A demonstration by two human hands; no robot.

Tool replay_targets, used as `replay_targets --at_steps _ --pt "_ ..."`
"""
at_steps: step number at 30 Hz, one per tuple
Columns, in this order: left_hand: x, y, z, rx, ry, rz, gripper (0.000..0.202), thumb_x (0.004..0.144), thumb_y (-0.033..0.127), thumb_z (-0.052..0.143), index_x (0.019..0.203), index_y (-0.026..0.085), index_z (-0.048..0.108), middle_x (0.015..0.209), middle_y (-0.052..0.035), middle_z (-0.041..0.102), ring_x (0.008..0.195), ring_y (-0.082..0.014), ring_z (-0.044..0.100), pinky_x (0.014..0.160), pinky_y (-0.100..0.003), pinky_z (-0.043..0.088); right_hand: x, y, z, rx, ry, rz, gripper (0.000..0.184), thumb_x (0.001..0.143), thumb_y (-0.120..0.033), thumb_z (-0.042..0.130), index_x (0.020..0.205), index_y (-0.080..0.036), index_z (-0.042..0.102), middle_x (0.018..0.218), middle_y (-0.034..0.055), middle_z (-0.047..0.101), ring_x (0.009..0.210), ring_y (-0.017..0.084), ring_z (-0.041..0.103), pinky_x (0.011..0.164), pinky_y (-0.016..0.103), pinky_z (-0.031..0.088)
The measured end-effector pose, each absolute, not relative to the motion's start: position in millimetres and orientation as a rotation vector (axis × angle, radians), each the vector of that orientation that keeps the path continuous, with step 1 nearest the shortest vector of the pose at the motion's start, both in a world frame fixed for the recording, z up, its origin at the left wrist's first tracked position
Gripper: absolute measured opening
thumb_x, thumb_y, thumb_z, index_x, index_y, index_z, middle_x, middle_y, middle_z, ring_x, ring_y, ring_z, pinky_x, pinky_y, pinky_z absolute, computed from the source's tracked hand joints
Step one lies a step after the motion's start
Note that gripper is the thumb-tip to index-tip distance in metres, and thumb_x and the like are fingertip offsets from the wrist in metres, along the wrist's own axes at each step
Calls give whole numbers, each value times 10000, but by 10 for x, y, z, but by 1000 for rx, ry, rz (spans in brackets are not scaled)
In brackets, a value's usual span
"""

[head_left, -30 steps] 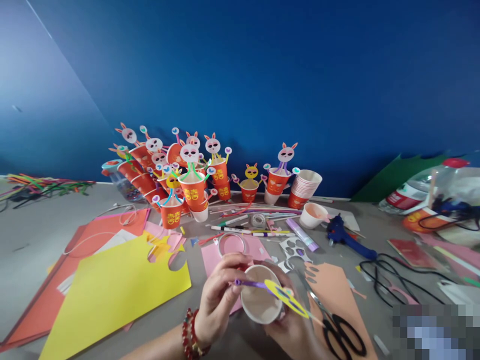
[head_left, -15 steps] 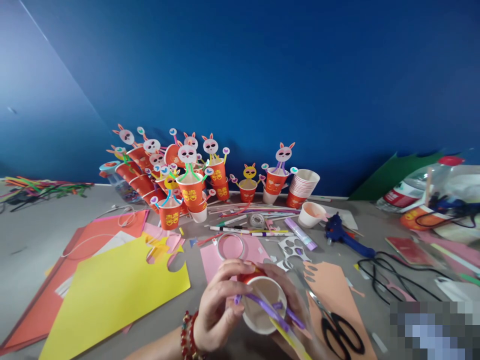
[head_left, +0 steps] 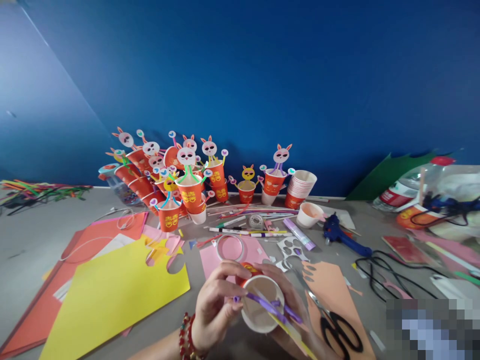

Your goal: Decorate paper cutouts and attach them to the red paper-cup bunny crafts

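Note:
Low in the middle, a red paper cup (head_left: pixel 262 330) is tipped with its white rim and inside facing me. My left hand (head_left: pixel 219 305), with a red bead bracelet at the wrist, is closed on the cup's left side, its thumb and index finger at one end of a purple pipe cleaner (head_left: pixel 264 303). That pipe cleaner lies bent across the cup's mouth. Around the cup's right side curls my right hand (head_left: pixel 294 292), partly blurred and partly hidden by the cup. A thin yellow strip (head_left: pixel 290 332) slants down from the rim by the right hand.
Finished rabbit-face cups (head_left: pixel 189 192) crowd the back left. A cup stack (head_left: pixel 301 185) stands at the back. Yellow card (head_left: pixel 123 295) lies left; scissors (head_left: pixel 335 327) rest on orange paper (head_left: pixel 330 280) at right, near a blue glue gun (head_left: pixel 343 237) and its black cord.
The cup has tilted slightly within my hands, and the yellow strip has shifted a little. Both hands keep their hold. The whole view has shifted very slightly.

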State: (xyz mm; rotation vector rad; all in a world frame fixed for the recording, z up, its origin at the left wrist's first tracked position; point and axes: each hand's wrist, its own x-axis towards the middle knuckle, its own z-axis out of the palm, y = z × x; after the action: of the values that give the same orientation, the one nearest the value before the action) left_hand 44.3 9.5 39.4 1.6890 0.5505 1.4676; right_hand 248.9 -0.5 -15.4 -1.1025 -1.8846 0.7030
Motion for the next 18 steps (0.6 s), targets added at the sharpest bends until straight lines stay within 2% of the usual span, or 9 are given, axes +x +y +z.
replay_targets --at_steps 4,8,11,14,18 --pt "460 112 381 1632 578 1472 202 962 265 552 1089 314 701 1099 -93 648 1041 -285 600 920 -452 463 2451 16 -36 -992 -1747 737 753 696 -438 690 1365 -547 364 1318 24 591 1232 442 540 1027 578 477" --pt "482 115 365 1551 583 1469 178 962 275 550 1048 286 705 1095 -95 639 1048 -283 589 918 -433 461 2396 19 49 -997 -1716 742 742 694 -367 689 1342 -550 379 1265 35 612 1144 426 606 935 565 544" --pt "499 113 339 1492 584 1461 151 962 307 551 1015 260 685 1105 -92 619 1042 -265 572 911 -399 458 2364 16 56 -1023 -1739 717 762 689 -287 667 1347 -535 374 1279 38 602 1151 407 610 927 540 558" --pt "510 113 309 1456 581 1477 132 962 302 550 1027 249 652 1103 -93 610 1046 -256 559 896 -379 461 2350 20 11 -1031 -1749 704 770 670 -273 685 1339 -516 392 1282 37 603 1124 412 623 927 542 561" --pt "510 123 274 1472 563 1506 106 962 227 549 1008 240 643 1113 -84 603 1053 -239 552 910 -368 453 2346 27 -62 -1020 -1734 663 723 698 -240 703 1347 -418 440 1240 72 626 1102 395 637 922 504 571"
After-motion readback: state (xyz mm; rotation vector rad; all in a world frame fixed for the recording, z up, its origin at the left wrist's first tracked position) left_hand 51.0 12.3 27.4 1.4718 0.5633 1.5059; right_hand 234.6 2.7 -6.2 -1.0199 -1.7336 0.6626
